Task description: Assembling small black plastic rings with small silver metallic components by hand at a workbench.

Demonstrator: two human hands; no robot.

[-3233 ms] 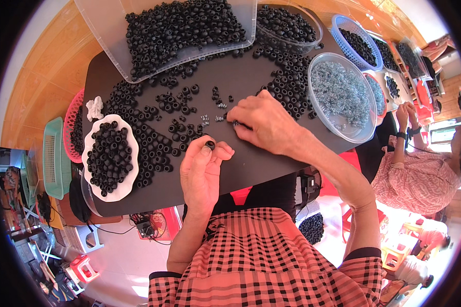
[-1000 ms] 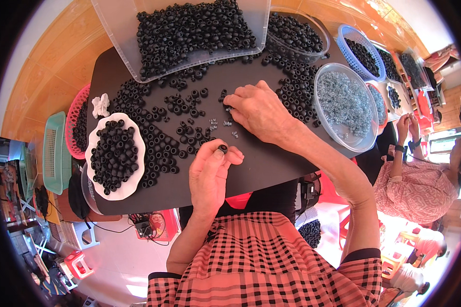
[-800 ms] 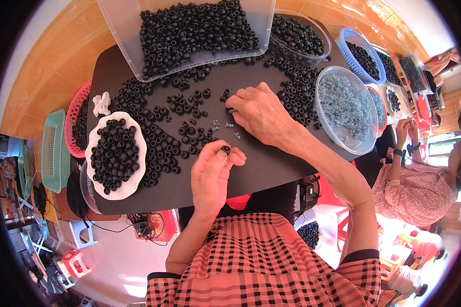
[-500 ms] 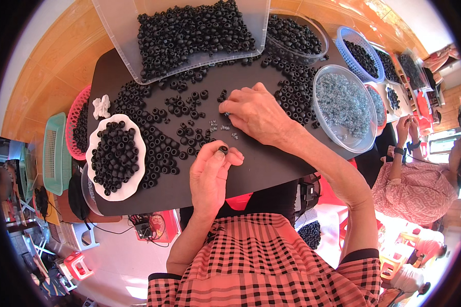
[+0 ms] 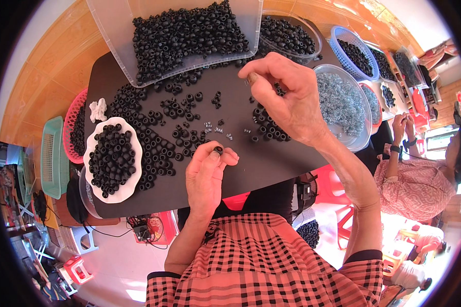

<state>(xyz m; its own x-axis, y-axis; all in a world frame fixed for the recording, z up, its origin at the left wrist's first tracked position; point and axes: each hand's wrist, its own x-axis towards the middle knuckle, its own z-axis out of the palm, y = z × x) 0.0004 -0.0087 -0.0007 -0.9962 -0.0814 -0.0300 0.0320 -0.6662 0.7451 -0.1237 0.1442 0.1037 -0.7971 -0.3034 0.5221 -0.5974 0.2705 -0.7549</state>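
Note:
My left hand (image 5: 205, 176) is closed near the table's front edge, pinching a hollow black round plastic piece (image 5: 218, 150) between thumb and fingers, its opening upward. My right hand (image 5: 294, 102) is raised over the right part of the table, thumb and forefinger together on a tiny shiny piece (image 5: 246, 82) that looks like a metal spring. Several loose small springs (image 5: 208, 128) lie on the table beyond my left hand. Smaller black plastic pieces (image 5: 216, 100) lie between the hands. More black round pieces (image 5: 156, 153) spread across the left side. My right hand partly hides the pile on the right.
A white scalloped plate (image 5: 129, 188) holds black pieces at the left. A clear bin (image 5: 117, 41) of them stands at the back. On the right are a tub of springs (image 5: 343, 105) and a blue basket (image 5: 338, 38). Another person (image 5: 415, 184) sits farther right.
My right hand has lifted off the table and moved right and away from me, with a tiny piece at its fingertips. My left hand still holds the black piece, nearly unmoved.

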